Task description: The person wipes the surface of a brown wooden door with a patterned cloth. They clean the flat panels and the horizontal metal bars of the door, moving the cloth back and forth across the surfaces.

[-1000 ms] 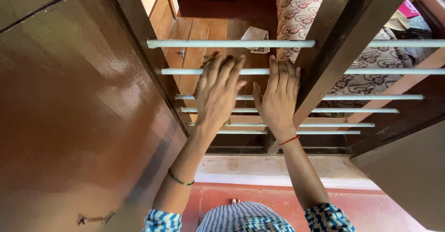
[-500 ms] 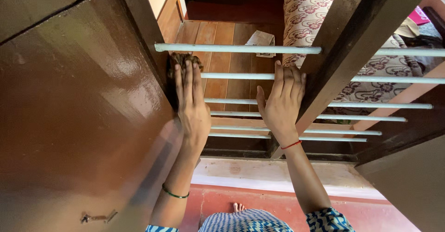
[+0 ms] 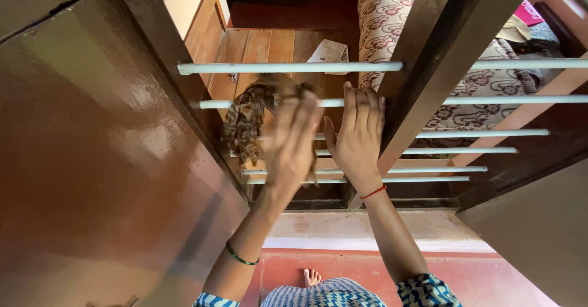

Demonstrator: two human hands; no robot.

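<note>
My left hand (image 3: 291, 141) is blurred with motion in front of the pale horizontal window bars (image 3: 288, 68) and holds a brown patterned cloth (image 3: 246, 120) that hangs against the bars to its left. My right hand (image 3: 357, 136) rests flat with fingers together on the bars, just left of the dark wooden upright (image 3: 429, 68) of the window frame. Both wrists carry thin bands, green on the left and red on the right.
A glossy brown shutter (image 3: 92, 160) stands open at the left, another at the lower right (image 3: 539, 227). Through the bars I see a wooden floor (image 3: 269, 46), a folded paper (image 3: 329, 52) and a flower-patterned mattress (image 3: 392, 13). Below are a pale sill (image 3: 367, 227) and red floor.
My left hand has swept right from the left frame edge to the middle of the bars, dragging the cloth, which now hangs loose. The right hand has stayed in place.
</note>
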